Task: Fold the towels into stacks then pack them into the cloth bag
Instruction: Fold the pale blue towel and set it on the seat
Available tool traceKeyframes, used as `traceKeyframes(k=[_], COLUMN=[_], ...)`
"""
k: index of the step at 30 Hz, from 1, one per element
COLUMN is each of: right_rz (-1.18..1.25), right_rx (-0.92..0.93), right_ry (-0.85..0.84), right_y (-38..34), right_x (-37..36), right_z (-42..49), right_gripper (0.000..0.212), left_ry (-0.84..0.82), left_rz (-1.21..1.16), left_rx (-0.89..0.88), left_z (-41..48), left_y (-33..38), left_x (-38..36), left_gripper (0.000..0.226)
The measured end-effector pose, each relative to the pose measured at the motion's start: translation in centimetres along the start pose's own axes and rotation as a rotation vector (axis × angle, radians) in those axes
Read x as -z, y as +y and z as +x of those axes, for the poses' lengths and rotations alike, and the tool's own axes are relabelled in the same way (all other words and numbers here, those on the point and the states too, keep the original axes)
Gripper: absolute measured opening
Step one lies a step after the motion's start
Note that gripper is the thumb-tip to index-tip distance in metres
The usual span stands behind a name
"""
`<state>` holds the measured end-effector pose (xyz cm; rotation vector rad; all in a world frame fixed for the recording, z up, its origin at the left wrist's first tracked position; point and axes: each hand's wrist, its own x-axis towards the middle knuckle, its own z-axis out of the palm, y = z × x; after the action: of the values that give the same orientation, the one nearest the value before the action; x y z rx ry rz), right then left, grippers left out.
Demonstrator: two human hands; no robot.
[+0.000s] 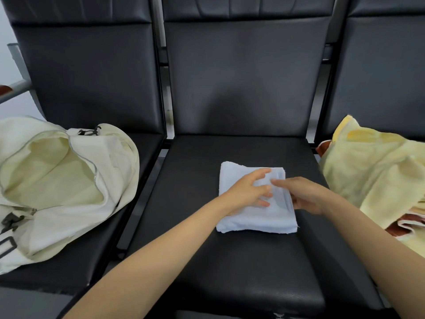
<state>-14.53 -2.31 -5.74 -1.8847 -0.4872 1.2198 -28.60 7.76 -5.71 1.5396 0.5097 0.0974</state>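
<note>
The folded towel [255, 201] lies on the middle seat [230, 261], bag [59, 180] left, unfolded towels [377, 176] right.

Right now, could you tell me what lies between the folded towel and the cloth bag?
Head view: only bare black seat cushion and the gap between seats separate the light-blue towel from the cloth bag.

The seat [230, 261] is black, leather-like padding, finely grained, with a dull sheen near its front edge. On it, the blue towel [253, 218] is matt terry cloth, nubby and fuzzy at the edges. At left, the bag [69, 192] is cream woven cloth, matt and creased. Its zip [94, 173] looks silvery and its buckle [11, 221] dark and matt. At right, the yellow towels [368, 176] are soft, matt cloth. Far left, the frame [18, 87] looks like grey metal and the armrest [4, 88] like glossy reddish wood.
</note>
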Motion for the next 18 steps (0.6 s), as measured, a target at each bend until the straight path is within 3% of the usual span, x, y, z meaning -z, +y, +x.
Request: traceKeyframes(k=[2,4,7,8,12,16,18], right_rz=[-0.051,-0.072,-0.165,-0.274,-0.745,-0.852,-0.841], right_rx=[0.007,0.016,0.026,0.023,-0.011,-0.003,-0.020], right_ry=[-0.001,0.021,0.058,0.096,0.318,0.355,0.343], right_y=[0.1,0.0,-0.3,-0.3,0.0,0.5,0.6], right_x=[0.0,0.0,-0.5,-0.7,-1.8,-2.8,-2.8], right_z=[0.0,-0.1,-0.4,-0.5,0.0,0.3,0.4], right_gripper=[0.029,0.031,0.018,0.019,0.065,0.068,0.071], left_ry=[0.141,0.304,0.479,0.496,0.388,0.306,0.311], left_rz=[0.034,0.228,0.519,0.562,0.610,0.583,0.574], left_rx=[-0.004,-0.021,0.051,0.123,0.384,0.387,0.379], left_z=[0.1,-0.1,-0.1,-0.1,-0.4,-0.2,-0.2], left_y=[0.0,-0.1,-0.4,-0.4,-0.8,-1.7,-2.0], left_x=[1.3,3.0,4.9,5.1,5.4,5.3,5.4], left_gripper=[0.040,0.036,0.043,0.048,0.073,0.026,0.032])
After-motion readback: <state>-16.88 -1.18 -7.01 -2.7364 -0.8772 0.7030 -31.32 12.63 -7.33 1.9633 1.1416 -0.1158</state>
